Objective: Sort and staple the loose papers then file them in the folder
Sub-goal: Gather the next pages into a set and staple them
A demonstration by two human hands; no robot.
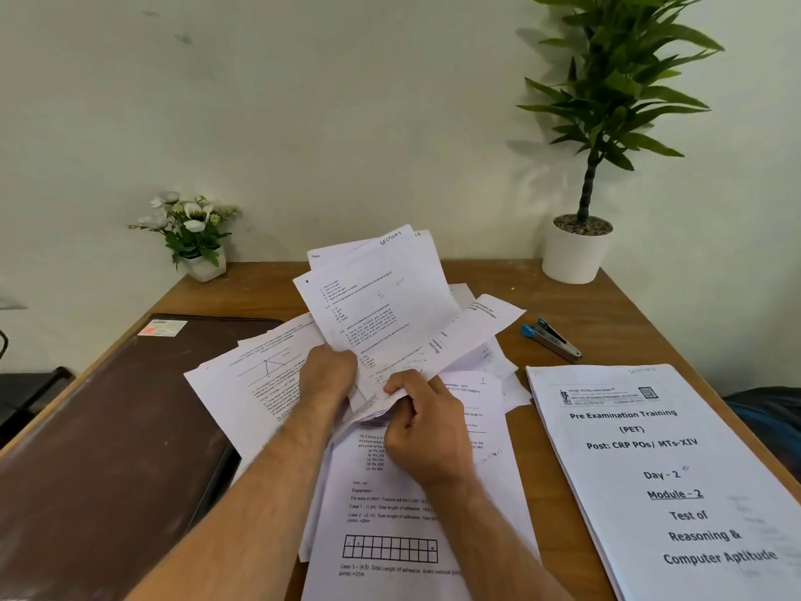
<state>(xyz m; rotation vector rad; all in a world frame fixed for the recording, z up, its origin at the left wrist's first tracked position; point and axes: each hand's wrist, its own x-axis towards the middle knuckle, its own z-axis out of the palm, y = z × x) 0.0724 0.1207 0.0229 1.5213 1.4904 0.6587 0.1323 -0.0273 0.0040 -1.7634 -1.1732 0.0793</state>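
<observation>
Right hand [427, 431] fingers curled, pinching loose papers [381, 314]; left hand [327, 375] grips same bundle.

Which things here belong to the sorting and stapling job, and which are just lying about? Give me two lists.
Job: sheets gripped by left hand and right hand; loose papers spread on the desk; stacked set at right; stapler; brown folder.

Lying about: flower pot; potted plant.
</observation>
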